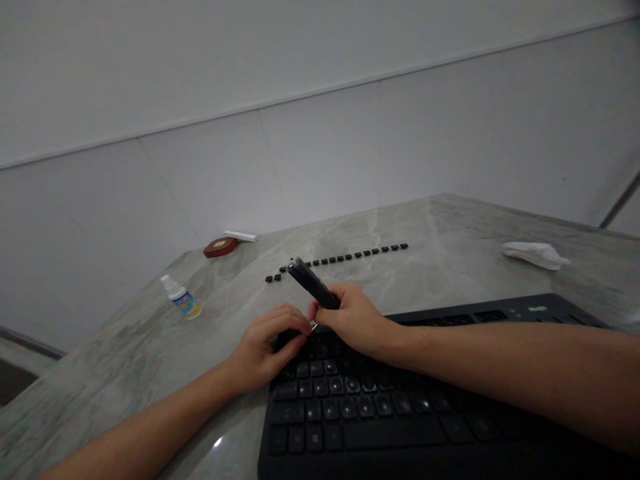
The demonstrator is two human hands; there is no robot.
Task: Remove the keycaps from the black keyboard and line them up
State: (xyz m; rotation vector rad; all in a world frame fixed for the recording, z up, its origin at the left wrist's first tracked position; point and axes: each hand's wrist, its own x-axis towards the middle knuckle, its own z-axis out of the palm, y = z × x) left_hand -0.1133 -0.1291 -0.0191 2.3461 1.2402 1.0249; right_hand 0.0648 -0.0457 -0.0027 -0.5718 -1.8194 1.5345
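A black keyboard (395, 433) lies in front of me, partly hidden under my right forearm. My right hand (356, 319) grips a black-handled tool (316, 285) over the keyboard's upper left. Its thin metal tip points down beside my left fingertips. My left hand (273, 343) rests at the keyboard's top left corner, thumb and fingers pinched together near that tip. Whatever they pinch is hidden. Behind my hands, several small black keycaps (349, 257) form a long row on the table, with a few more at its left end.
On the grey marbled table (225, 413), a spray bottle (183, 300) with a white top leans in view at left. A reddish-brown box (220, 247) and a white strip (241, 235) lie at the back near the wall. A white cloth (535, 255) lies at right.
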